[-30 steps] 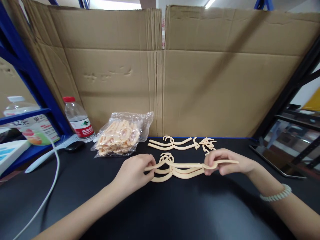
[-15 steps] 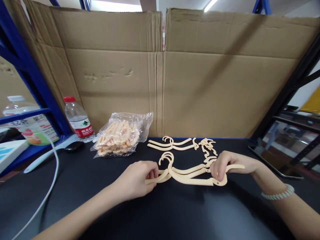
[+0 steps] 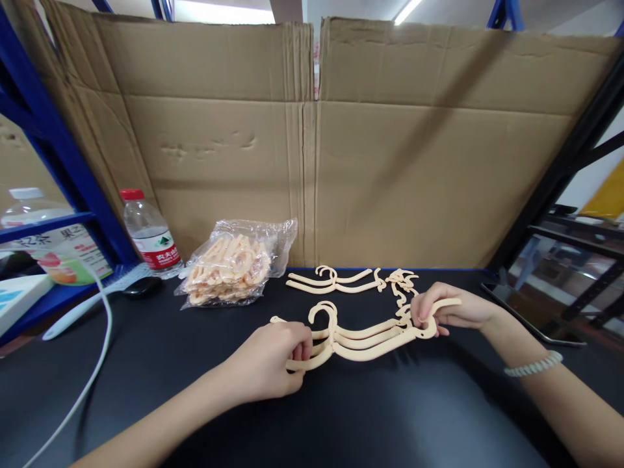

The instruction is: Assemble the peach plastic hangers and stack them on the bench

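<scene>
Cream plastic clothes hangers (image 3: 375, 351) lie close together on the black table, their curved hooks towards the back. My left hand (image 3: 277, 354) is closed around the left arm of the nearest hanger, which is lifted slightly. At that hanger's right end, my right hand (image 3: 441, 307) pinches a curved cream hanger piece (image 3: 428, 330) with a rounded, holed end. This end meets the tip of the hanger's arm; whether the two are joined I cannot tell. Behind the hands lie further hangers (image 3: 336, 286) and a small pile of loose curved pieces (image 3: 402, 279).
A clear plastic bag (image 3: 234, 263) full of cream parts sits at the back left, near a red-capped water bottle (image 3: 153, 237). A white cable (image 3: 100, 351) crosses the left side. Cardboard (image 3: 439, 162) walls the back. A dark flat tray or tablet (image 3: 531, 318) lies at right.
The nearest hanger's right end has risen and shifted back with the right hand, tilting the hanger. My left hand has come slightly nearer to me with the other end.
</scene>
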The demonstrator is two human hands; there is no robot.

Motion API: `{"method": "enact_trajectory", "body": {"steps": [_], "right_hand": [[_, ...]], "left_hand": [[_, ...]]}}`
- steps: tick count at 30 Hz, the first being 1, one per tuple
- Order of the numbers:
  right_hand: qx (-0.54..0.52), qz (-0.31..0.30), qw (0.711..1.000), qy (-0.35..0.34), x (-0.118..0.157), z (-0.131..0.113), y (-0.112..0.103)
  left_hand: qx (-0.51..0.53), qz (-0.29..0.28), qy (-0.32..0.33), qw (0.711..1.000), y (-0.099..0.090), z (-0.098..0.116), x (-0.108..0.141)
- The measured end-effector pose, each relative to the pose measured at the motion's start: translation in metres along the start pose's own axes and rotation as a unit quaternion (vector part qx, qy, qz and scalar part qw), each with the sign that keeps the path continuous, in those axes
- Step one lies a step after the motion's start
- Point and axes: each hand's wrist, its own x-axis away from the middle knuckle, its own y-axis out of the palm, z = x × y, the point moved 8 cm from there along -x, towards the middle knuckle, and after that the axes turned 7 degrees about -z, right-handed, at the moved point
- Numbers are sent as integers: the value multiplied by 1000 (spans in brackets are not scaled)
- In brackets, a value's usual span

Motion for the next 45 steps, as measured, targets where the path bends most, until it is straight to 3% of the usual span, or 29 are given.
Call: {"method": "enact_trajectory", "body": {"steps": [9,18,26,28,31,34,36,38,41,45], "right_hand": [[-67,113,991,34,3,24,-46],[105,121,976,149,4,35,-47],[270,112,931,219,10,36,-52],[332,148,908,207,10,30,-59],[438,251,854,129,5,9,-62],[490,326,808,16,-7,-8,-36],[515,326,792,-31,-18,-10,-5],[547,275,789,-52,-32,-7,31],[590,181,786,-31,-46,6,73],[616,92,782,4,-52,19,91]], "left_hand": [[-21,0,-7,1000,5,-5,-2],[-89,39,33,995,3,1,-2],[-161,65,28,984,4,2,-5],[-169,70,29,983,3,2,-5],[-175,84,33,981,2,4,-5],[-170,98,38,980,2,5,-4],[-167,113,42,979,4,5,-4],[-163,127,44,977,7,4,-5],[-156,141,48,976,14,-1,-8],[-157,154,63,973,23,-7,-10]]}}
